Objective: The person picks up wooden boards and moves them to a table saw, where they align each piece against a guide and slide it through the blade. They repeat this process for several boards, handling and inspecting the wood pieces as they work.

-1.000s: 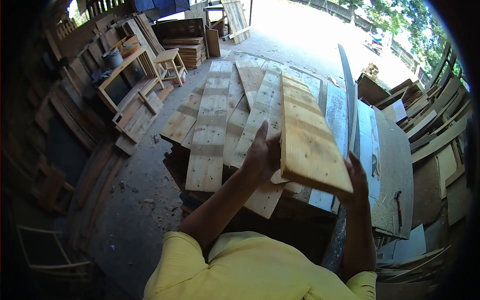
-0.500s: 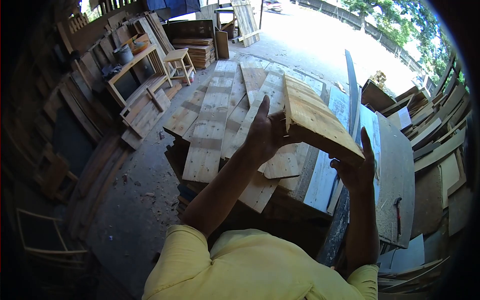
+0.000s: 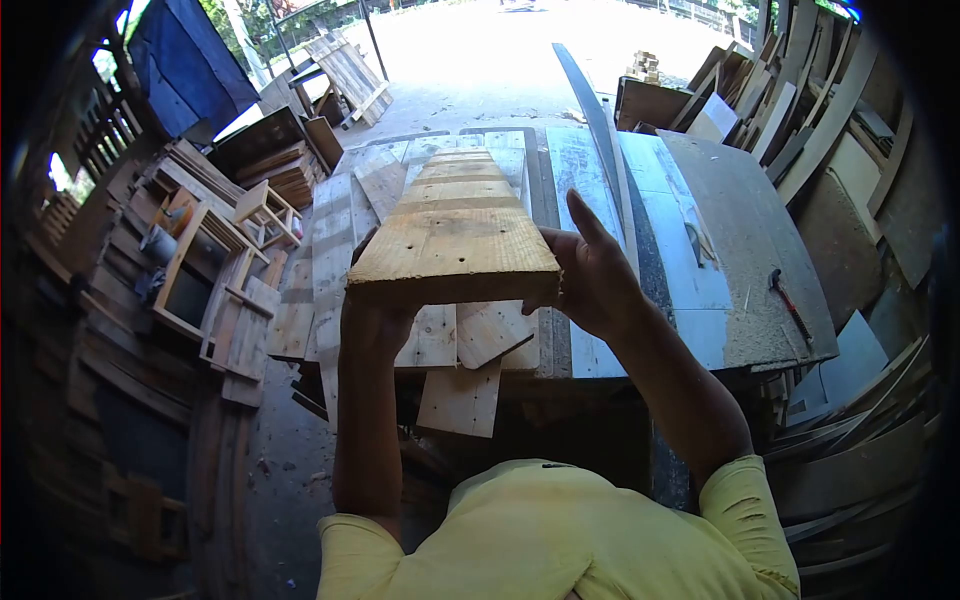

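Note:
A wooden plank (image 3: pixel 462 240) with nail holes and darker cross bands points away from me, its near cut end raised toward my face. My left hand (image 3: pixel 378 325) grips it from below at the left near corner, most of its fingers hidden under the wood. At the right edge, my right hand (image 3: pixel 592 275) holds the plank with fingers beneath and the thumb sticking up. Under it, several similar pale planks (image 3: pixel 330 240) lie stacked on the work table, some at an angle.
A hammer (image 3: pixel 792 306) rests on the dusty board (image 3: pixel 770 230) at the table's right. A long dark strip (image 3: pixel 590 95) runs along the table. Leaning boards (image 3: pixel 850 130) crowd the right side. On the left stand a stool (image 3: pixel 265 210) and wooden frames (image 3: pixel 195 265).
The plank has swung from a slant on the right to pointing straight ahead, its near end lower and further left. Both hands stay on it, and my view has turned right.

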### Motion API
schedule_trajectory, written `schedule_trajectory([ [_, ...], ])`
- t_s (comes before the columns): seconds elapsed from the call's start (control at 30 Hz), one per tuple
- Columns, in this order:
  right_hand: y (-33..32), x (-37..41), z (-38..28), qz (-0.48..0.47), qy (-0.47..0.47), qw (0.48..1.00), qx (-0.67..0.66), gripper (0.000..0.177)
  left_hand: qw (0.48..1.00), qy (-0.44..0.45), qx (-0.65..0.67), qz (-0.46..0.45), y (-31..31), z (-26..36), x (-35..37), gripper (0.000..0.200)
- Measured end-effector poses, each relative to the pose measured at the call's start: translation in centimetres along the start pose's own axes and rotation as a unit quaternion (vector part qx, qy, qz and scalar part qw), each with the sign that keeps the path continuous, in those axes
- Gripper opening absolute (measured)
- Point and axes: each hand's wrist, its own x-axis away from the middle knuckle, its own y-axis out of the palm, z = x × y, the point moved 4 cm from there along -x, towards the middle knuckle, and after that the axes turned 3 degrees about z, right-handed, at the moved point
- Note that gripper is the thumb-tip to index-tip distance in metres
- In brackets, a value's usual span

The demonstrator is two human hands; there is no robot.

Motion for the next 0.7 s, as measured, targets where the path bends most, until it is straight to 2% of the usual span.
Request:
schedule_trajectory([
  [0.1, 0.0, 0.3, 0.0, -0.028, 0.0, 1.0, -0.009, 0.084, 1.0, 0.013, -0.008, 0.007, -0.5, -0.8, 0.3, 0.051],
  [0.13, 0.0, 0.8, 0.1, 0.038, -0.01, 0.999, 0.0, 0.078, 1.0, 0.028, -0.009, 0.01, -0.8, -1.5, 0.5, 0.051],
  [0.17, -0.1, 1.4, 0.3, 0.103, -0.021, 0.994, 0.011, 0.072, 0.995, 0.078, -0.062, 0.005, -0.7, -2.6, 0.9, 0.049],
  [0.2, -1.4, 2.1, 1.0, 0.161, -0.029, 0.986, 0.019, 0.062, 0.993, 0.054, -0.1, 0.008, 0.8, -3.8, 1.8, 0.048],
  [0.23, -2.6, 2.8, 1.6, 0.16, -0.019, 0.987, -0.007, 0.056, 0.99, 0.031, -0.138, 0.012, 2.0, -4.6, 2.7, 0.047],
  [0.3, -5.8, 4.5, 2.2, 0.17, 0.052, 0.98, 0.091, 0.057, 0.969, -0.159, -0.169, 0.089, -0.7, -7.8, 3.3, 0.051],
  [0.33, -7.0, 5.3, 2.7, 0.161, 0.051, 0.982, 0.083, 0.055, 0.943, -0.214, -0.235, 0.103, -1.3, -8.6, 3.5, 0.057],
  [0.37, -8.1, 6.2, 3.0, 0.153, 0.052, 0.984, 0.076, 0.053, 0.927, -0.209, -0.304, 0.064, -1.1, -9.1, 3.5, 0.066],
  [0.43, -10.1, 8.4, 3.2, 0.137, 0.062, 0.978, 0.146, 0.053, 0.881, -0.161, -0.43, 0.114, -2.3, -10.3, 3.2, 0.074],
  [0.47, -10.9, 9.6, 3.3, 0.142, 0.054, 0.964, 0.22, 0.054, 0.883, -0.156, -0.426, 0.115, -2.6, -10.8, 2.9, 0.074],
  [0.5, -11.6, 10.8, 3.4, 0.146, 0.045, 0.944, 0.291, 0.055, 0.843, -0.126, -0.514, 0.097, -2.6, -10.9, 2.2, 0.077],
  [0.53, -12.3, 12.3, 3.4, 0.147, 0.044, 0.944, 0.293, 0.055, 0.792, -0.097, -0.598, 0.077, -2.5, -11.1, 1.5, 0.079],
  [0.57, -12.9, 13.8, 3.2, 0.14, 0.019, 0.902, 0.409, 0.056, 0.793, -0.096, -0.597, 0.074, -2.5, -11.7, 1.0, 0.079],
  [0.6, -13.3, 15.0, 2.7, 0.132, -0.006, 0.845, 0.518, 0.057, 0.745, -0.018, -0.666, 0.029, -1.7, -12.2, 0.1, 0.079],
  [0.63, -13.2, 16.3, 1.9, 0.137, -0.007, 0.844, 0.519, 0.057, 0.686, 0.061, -0.725, -0.017, -0.5, -12.8, -0.6, 0.08],
  [0.7, -12.0, 19.7, -0.4, 0.16, 0.074, 0.648, 0.741, 0.055, 0.703, 0.065, -0.707, -0.04, 1.4, -14.6, -1.9, 0.084],
])
